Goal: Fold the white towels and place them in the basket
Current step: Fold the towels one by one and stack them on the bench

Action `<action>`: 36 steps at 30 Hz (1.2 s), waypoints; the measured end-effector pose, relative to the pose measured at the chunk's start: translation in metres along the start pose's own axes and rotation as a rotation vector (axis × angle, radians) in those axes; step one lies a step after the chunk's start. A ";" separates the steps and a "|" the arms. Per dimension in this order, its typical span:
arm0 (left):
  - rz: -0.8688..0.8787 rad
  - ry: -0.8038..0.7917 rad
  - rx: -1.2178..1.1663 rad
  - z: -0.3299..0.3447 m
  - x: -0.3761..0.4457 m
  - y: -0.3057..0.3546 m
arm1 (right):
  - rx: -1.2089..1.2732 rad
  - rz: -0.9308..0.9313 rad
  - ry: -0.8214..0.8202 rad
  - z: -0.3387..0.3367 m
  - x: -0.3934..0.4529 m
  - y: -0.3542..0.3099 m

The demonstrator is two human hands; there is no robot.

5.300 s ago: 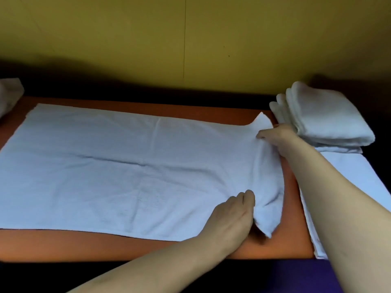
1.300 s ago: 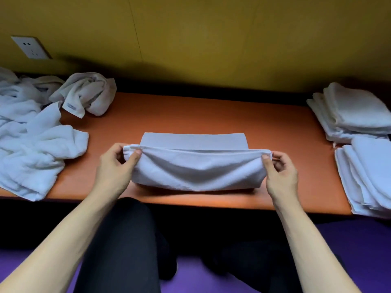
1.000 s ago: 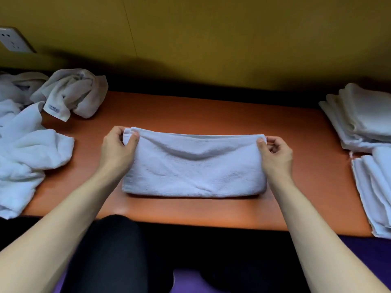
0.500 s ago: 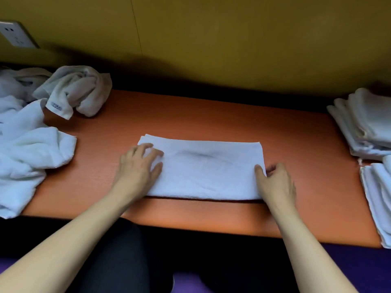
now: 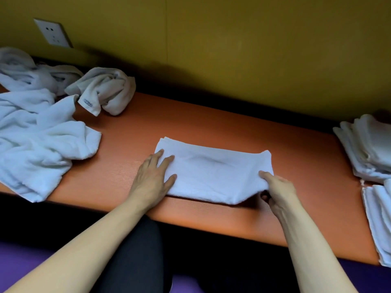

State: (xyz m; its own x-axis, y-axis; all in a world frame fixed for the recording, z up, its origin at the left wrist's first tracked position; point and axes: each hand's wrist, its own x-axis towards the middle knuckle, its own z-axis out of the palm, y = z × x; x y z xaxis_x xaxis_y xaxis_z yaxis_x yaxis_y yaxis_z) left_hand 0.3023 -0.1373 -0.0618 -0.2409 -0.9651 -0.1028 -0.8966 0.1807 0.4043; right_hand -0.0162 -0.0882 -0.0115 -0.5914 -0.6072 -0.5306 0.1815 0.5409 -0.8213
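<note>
Towel [image 5: 213, 176] lying mid-table [image 5: 211, 127] near front edge, long axis running left-right. Left hand [image 5: 153, 176] pressing flat, fingers spread, on left end. Right hand [image 5: 277, 189] pinching and lifting front right corner. Likely folding right end leftward, right hand nearer.

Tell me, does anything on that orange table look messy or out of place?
Mostly the left end: unfolded white towels lie in a crumpled heap, one twisted towel apart. Folded stacks sit right. The folded towel lies skewed, its near right corner lifted by the right hand. No basket shows.
</note>
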 end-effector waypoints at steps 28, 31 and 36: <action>-0.466 0.100 -0.326 -0.020 -0.003 0.005 | -0.573 -0.408 0.102 0.112 -0.041 0.032; -0.498 0.034 -0.406 -0.022 0.001 0.008 | -0.543 -0.320 -0.066 0.106 -0.036 0.038; -0.621 -0.081 -0.546 -0.029 0.003 0.017 | -0.264 -0.107 -0.293 0.105 -0.040 0.035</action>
State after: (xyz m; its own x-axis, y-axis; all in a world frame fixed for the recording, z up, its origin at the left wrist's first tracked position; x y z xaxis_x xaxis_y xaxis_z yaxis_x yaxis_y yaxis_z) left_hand 0.2976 -0.1429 -0.0287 0.1937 -0.8384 -0.5095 -0.5737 -0.5181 0.6344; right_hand 0.0960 -0.1059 -0.0414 -0.3398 -0.7879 -0.5136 -0.0994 0.5732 -0.8134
